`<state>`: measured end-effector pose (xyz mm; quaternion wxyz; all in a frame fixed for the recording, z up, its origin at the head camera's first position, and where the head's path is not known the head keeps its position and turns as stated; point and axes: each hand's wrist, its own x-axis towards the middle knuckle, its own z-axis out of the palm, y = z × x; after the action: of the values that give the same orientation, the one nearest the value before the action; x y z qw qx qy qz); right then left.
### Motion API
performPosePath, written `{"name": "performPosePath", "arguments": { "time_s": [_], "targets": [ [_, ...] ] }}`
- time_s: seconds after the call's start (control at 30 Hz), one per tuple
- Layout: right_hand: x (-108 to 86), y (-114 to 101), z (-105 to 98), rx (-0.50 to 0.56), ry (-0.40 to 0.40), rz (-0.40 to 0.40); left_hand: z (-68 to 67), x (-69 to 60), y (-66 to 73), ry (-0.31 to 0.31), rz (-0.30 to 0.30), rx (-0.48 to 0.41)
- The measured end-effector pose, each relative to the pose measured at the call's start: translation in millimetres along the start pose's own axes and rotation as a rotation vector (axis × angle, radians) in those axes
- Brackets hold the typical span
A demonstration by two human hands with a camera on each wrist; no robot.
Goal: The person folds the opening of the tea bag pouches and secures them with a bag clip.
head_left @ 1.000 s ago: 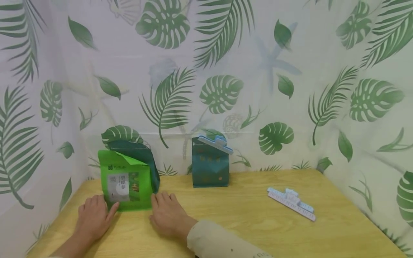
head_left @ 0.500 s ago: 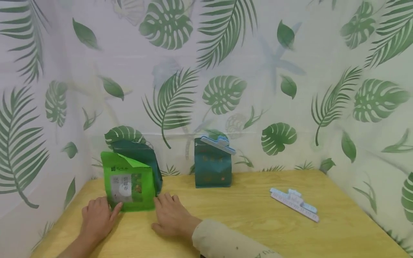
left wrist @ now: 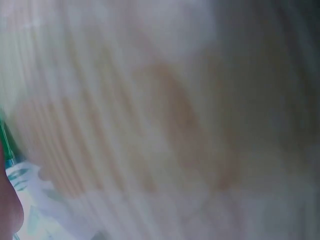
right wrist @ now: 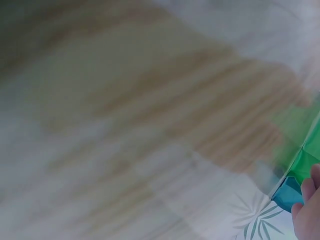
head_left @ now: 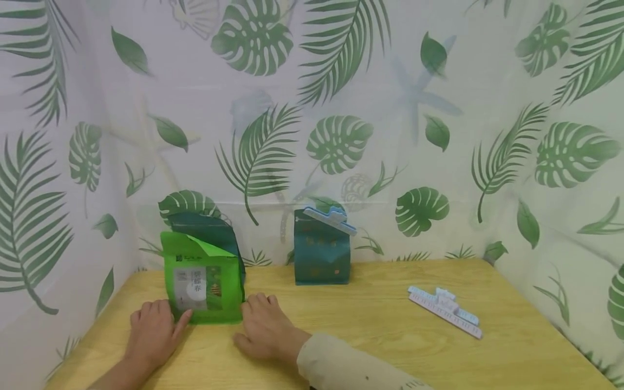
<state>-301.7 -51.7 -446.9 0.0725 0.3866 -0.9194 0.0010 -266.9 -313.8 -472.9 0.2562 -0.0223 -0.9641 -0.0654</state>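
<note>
The bright green pouch stands upright at the table's left side, its top folded over at a slant. My left hand grips its lower left corner, thumb against the front; that corner is hidden. At the lower right edge, my right hand touches the pouch with bent fingers, thumb apart from it. In the right wrist view, fingers lie by the green pouch and a teal one. The left wrist view shows part of a hand at the left edge.
A dark teal pouch stands behind the green one. Another teal pouch stands near the back wall with a blue clip slanting across its top. Two long clips, light blue and pinkish, lie at the right.
Both hands and the green pouch have moved a little to the right, so the pouch now covers more of the teal one behind it. The view has also shifted slightly.
</note>
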Motion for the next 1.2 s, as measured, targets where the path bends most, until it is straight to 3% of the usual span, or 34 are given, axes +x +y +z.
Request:
{"name": "performPosePath", "arguments": {
  "time_s": [0.47,0.7,1.2],
  "targets": [
    [-3.7,13,2,-0.039,0.009,0.074,4.9,3.1,16.7,0.03,0.08,-0.005],
    [-11.0,23,-2,-0.053,0.015,0.104,9.8,6.3,23.6,0.015,0.116,0.003],
    [-26.3,41,2,-0.074,0.044,0.089,15.4,12.3,41.2,0.037,0.178,0.011]
  ]
}}
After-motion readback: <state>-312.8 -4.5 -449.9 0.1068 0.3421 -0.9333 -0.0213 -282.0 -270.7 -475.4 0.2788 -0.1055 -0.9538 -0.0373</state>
